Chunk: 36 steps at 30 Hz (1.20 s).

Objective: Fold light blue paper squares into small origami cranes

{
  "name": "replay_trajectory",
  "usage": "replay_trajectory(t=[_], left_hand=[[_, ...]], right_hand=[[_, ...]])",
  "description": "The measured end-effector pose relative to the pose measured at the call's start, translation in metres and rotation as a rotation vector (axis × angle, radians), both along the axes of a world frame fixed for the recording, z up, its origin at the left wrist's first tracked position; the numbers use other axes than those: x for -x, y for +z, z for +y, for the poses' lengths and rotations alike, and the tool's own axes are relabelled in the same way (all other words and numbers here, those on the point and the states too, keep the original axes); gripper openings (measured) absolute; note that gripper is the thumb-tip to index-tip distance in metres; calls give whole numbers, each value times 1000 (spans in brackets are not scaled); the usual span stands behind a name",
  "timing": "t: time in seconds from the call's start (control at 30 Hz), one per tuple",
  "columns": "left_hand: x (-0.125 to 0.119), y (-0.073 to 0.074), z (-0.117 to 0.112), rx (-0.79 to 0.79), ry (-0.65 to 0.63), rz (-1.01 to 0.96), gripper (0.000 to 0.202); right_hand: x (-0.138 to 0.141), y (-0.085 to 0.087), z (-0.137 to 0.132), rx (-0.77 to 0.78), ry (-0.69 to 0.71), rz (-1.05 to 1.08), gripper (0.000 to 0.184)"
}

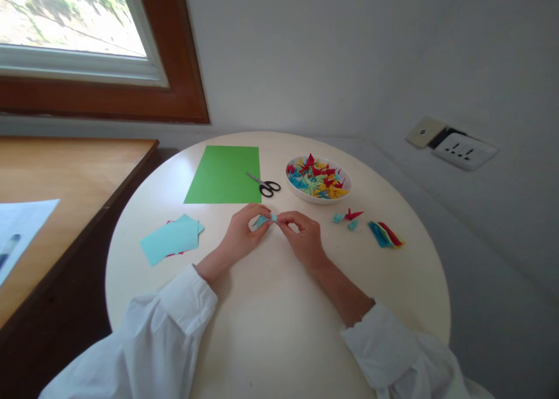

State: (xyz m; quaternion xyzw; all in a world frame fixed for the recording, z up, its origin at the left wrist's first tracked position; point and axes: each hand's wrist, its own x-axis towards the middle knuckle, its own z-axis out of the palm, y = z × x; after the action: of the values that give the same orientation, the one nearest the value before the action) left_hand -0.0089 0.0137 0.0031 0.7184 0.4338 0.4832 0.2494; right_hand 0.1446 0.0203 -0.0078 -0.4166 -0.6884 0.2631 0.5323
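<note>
Between my two hands, over the middle of the round table, is a small light-blue folded paper piece [262, 219], an origami figure whose full shape my fingers partly hide. My left hand [244, 227] pinches it from the left, thumb and fingers closed. From the other side the thumb and fingertips of my right hand [302, 233] close on its right end. Just beyond my hands lie black-handled scissors [267, 188], their blades over the edge of a green sheet of paper [225, 175].
A white bowl [318, 200] full of colourful paper cranes stands at the back right of the table [271, 329]. Right of my hands are a red crane [353, 214], small blue folded pieces [353, 225] and fanned coloured strips [385, 235]. Light-blue paper sheets [172, 239] lie left.
</note>
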Motion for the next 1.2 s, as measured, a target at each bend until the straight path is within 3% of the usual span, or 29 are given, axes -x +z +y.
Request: replay_trajectory(t=[0.53, 0.93, 1.2], left_hand=[[-1, -1, -2, 131, 71, -66, 8], [-2, 2, -3, 173, 90, -63, 8], [-4, 5, -3, 256, 96, -167, 11]], right_hand=[[7, 5, -1, 329, 81, 281, 15], [8, 4, -1, 313, 76, 299, 14], [9, 4, -2, 317, 82, 311, 13]])
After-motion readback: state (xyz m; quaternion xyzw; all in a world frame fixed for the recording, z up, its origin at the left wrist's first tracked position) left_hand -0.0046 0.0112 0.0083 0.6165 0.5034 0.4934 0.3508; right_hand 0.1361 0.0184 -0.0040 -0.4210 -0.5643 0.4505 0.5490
